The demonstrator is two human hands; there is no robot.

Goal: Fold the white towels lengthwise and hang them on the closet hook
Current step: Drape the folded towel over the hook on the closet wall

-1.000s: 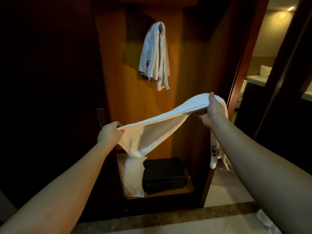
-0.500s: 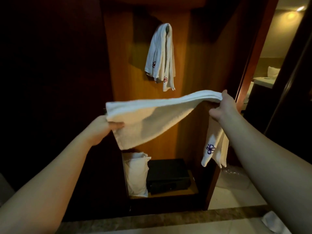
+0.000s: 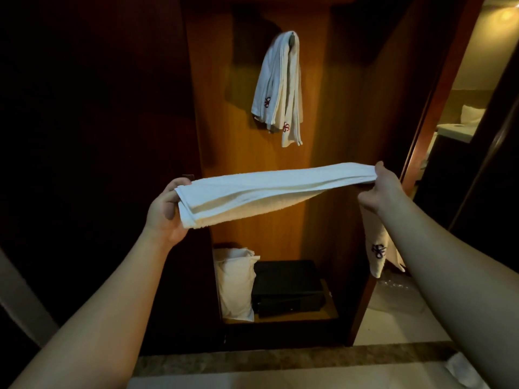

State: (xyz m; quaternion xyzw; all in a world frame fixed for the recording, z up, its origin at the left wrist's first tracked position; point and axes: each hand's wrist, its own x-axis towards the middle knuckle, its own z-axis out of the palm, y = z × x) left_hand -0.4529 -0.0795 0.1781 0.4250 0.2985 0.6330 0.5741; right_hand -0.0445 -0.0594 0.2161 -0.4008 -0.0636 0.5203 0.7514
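Observation:
A white towel (image 3: 269, 189) stretches level between my hands in front of the open closet, folded into a long narrow band. My left hand (image 3: 165, 211) grips its left end from below. My right hand (image 3: 379, 189) pinches the right part, and the towel's tail with an embroidered logo (image 3: 377, 251) hangs down under that hand. Higher up, two folded white towels (image 3: 280, 91) hang from the hook (image 3: 292, 35) on the wooden back panel (image 3: 247, 153), above and between my hands.
On the closet floor a white bag (image 3: 236, 284) leans beside a dark safe (image 3: 286, 287). A dark closet door fills the left. At the right a doorway opens onto a lit room. A white cloth (image 3: 463, 372) lies on the tiled floor at bottom right.
The loose, sagging towel has been pulled taut and folded into a narrow level band. My left hand has turned palm-up under its end, and both hands have spread wider apart.

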